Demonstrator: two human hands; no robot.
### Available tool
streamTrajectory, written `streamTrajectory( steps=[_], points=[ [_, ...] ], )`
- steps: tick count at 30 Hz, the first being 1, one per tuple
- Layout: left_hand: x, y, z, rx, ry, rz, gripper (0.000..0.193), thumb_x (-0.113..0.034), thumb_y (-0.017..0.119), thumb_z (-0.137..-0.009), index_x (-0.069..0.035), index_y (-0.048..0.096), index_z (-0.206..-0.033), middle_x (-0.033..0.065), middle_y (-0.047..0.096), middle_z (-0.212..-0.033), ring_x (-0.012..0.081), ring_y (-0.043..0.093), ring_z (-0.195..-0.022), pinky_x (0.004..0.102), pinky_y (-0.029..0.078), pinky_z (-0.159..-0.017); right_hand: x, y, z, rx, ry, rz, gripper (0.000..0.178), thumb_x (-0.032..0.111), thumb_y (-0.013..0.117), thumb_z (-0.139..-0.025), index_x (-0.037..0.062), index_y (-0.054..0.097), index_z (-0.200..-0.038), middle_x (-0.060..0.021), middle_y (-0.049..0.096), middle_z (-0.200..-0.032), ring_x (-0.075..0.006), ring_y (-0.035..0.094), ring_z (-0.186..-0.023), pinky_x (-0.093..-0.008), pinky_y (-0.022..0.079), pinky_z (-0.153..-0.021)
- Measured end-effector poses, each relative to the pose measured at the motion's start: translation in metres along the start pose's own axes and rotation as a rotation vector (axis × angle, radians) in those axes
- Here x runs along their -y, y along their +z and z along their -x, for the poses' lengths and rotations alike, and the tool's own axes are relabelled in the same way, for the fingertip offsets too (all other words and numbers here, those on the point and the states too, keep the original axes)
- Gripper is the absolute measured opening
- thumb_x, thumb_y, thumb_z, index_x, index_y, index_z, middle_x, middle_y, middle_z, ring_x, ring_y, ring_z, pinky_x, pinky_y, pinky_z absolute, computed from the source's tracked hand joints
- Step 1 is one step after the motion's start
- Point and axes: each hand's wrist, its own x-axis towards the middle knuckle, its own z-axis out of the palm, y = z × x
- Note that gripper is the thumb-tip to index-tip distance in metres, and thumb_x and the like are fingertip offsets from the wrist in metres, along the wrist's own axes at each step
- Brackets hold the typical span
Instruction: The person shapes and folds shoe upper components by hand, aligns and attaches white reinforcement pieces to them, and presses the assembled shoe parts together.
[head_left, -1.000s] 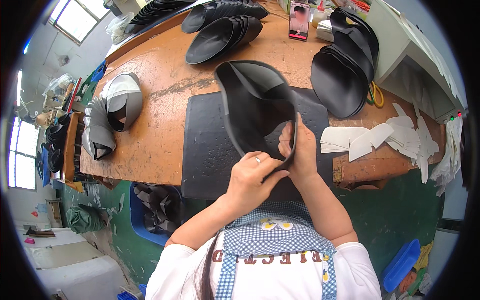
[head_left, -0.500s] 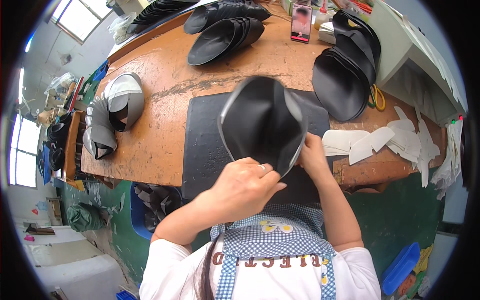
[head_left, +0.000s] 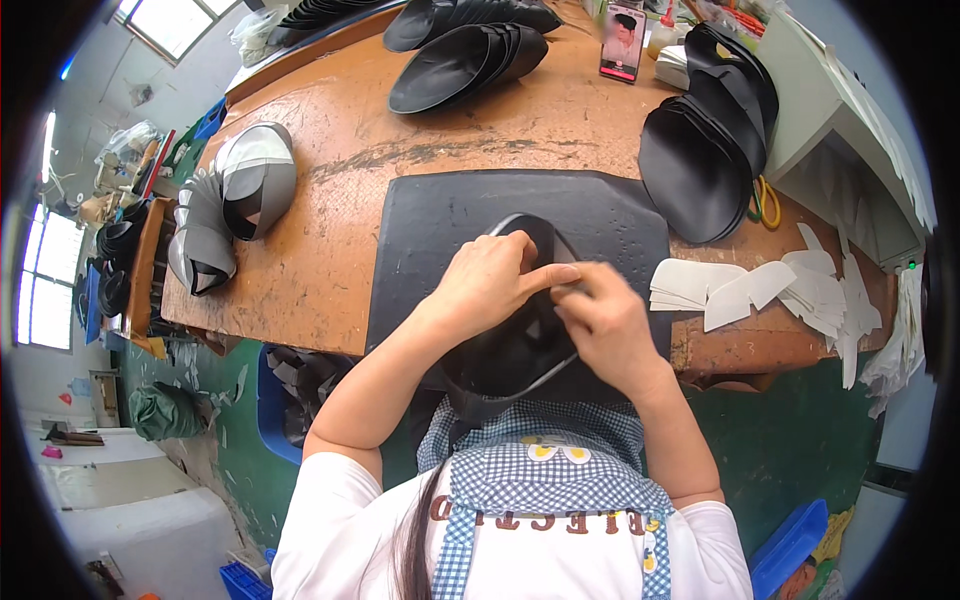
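Both hands meet over a black curved piece (head_left: 503, 358), held low at the near edge of the black mat (head_left: 450, 205).
The left hand (head_left: 488, 282) curls over its upper left side, thumb reaching across toward the right hand (head_left: 610, 325), whose fingers bend in at the piece's edge (they blur, so I cannot tell how firmly they grip). I'd say the left should steady the wall while the right follows the curve in short pinches, without creasing the side. The piece's lower end sits right in front of the checked apron (head_left: 565, 465), so swinging it that way looks tight. Rightward, white flat pieces (head_left: 703, 280) crowd near the right hand; ahead, and leftward toward the grey pieces (head_left: 258, 165), the hands have more room.
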Motion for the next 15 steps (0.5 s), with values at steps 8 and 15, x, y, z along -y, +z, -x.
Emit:
streamTrajectory(
  steps=[8, 15],
  points=[
    [0.007, 0.004, -0.012, 0.154, -0.111, 0.048, 0.040, -0.031, 0.067, -0.095, 0.008, 0.071, -0.087, 0.0207, 0.070, -0.071, 0.0280, 0.072, -0.066, 0.0382, 0.056, -0.067, 0.011, 0.004, 0.005, 0.070, -0.143, 0.098, 0.020, 0.005, 0.069, -0.081, 0.0005, 0.071, -0.100, -0.0169, 0.066, -0.110, -0.0318, 0.067, -0.103, -0.0419, 0.054, -0.088],
    [0.009, 0.011, 0.000, 0.196, 0.095, 0.146, 0.029, -0.022, 0.064, -0.094, 0.004, 0.063, -0.082, 0.0231, 0.064, -0.072, 0.0453, 0.066, -0.078, 0.0497, 0.050, -0.070, 0.005, -0.007, -0.015, -0.266, 0.157, 0.129, 0.025, 0.011, 0.076, -0.086, 0.0013, 0.068, -0.107, -0.0133, 0.067, -0.103, -0.0298, 0.067, -0.086, -0.0385, 0.055, -0.075]
  ],
)
